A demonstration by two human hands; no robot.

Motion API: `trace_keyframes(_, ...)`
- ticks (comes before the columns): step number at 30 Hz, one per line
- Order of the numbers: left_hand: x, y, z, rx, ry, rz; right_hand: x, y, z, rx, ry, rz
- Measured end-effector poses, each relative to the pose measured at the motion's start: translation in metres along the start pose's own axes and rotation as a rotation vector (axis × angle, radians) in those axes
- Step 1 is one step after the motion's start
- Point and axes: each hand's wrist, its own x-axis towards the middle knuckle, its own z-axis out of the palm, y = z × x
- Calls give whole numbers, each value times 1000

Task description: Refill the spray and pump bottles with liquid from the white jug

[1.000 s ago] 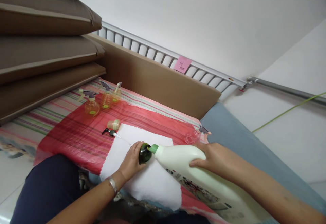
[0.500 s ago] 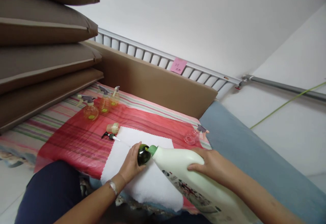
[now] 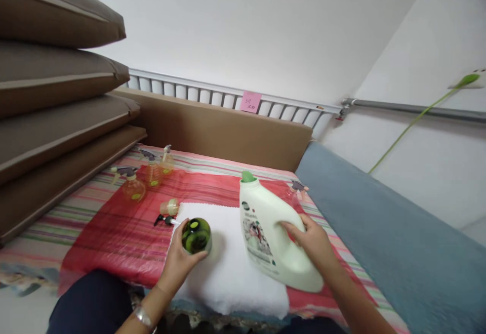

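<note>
My left hand (image 3: pixel 183 253) is wrapped round a dark green pump bottle (image 3: pixel 197 240) with its neck uncovered, over a white cloth (image 3: pixel 228 278). My right hand (image 3: pixel 309 238) grips the handle of a large pale green detergent jug (image 3: pixel 266 233), which stands nearly upright, its green spout at the top left. Jug and bottle are apart. Left of the cloth lies a black pump head (image 3: pixel 164 220) with a clear tube, the tube partly behind my left fingers. Beside it is a small cup-like container (image 3: pixel 169 207), pale and orange-tinted.
Clear spray bottles (image 3: pixel 133 188) stand at the back left on a red sheet (image 3: pixel 110 238); another spray bottle (image 3: pixel 296 191) is partly behind the jug. Stacked brown cushions (image 3: pixel 56 116) rise at left. A brown board (image 3: pixel 220 129) and radiator (image 3: pixel 182 91) line the back.
The jug has been tipped back from its low tilt to nearly upright, its spout drawn away from the bottle. My left hand has moved left with the bottle. The camera view has shifted.
</note>
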Motion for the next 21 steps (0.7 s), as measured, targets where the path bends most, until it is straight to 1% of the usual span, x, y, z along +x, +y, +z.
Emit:
trace_keyframes(3, -1, 1, -26, -49, 59, -55, 11, 14, 49, 222, 214, 44)
trace_keyframes(5, -2, 1, -42, -59, 105, -71, 20, 18, 87, 297, 310, 83)
trace_keyframes(8, -3, 2, -57, -29, 145, -76, 31, 16, 134, 355, 367, 132)
trace_keyframes(10, -4, 1, -61, -3, 145, -76, 35, 14, 153, 376, 376, 148)
trace_keyframes(12, -4, -3, -61, 16, 128, -73, 36, 13, 161, 383, 369, 144)
trace_keyframes(15, -6, -14, -55, 35, 88, -45, 36, 18, 160, 380, 331, 108)
trace_keyframes(19, -12, -30, -46, 95, 14, 6, 31, 25, 144, 361, 263, 15)
trace_keyframes(21, -16, -37, -44, 132, -12, 19, 24, 23, 132, 360, 270, -51)
